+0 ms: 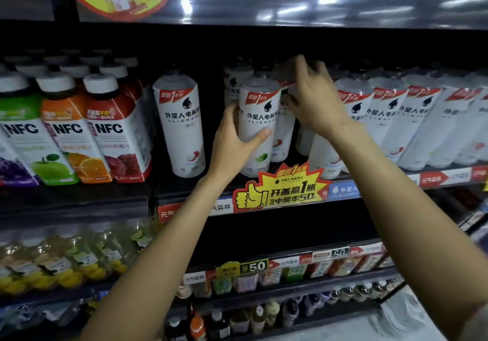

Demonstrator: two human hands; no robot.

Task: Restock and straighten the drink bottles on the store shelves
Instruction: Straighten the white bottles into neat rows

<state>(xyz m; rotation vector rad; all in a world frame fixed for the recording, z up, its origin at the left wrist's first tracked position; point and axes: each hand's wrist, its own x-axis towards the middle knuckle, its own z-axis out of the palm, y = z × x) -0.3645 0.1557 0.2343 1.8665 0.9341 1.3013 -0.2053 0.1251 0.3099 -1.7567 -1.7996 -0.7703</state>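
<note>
Two hands are up: the left hand [232, 140] grips the upright lime bottle [257, 126]; the right hand [314, 100], fingers loose, reaches just behind it.

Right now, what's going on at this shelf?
A person is tidying white drink bottles on the middle shelf. The left hand grips the front lime bottle, which stands upright at the shelf edge. The right hand reaches past it toward the bottles behind; whether it holds one is unclear.
</note>
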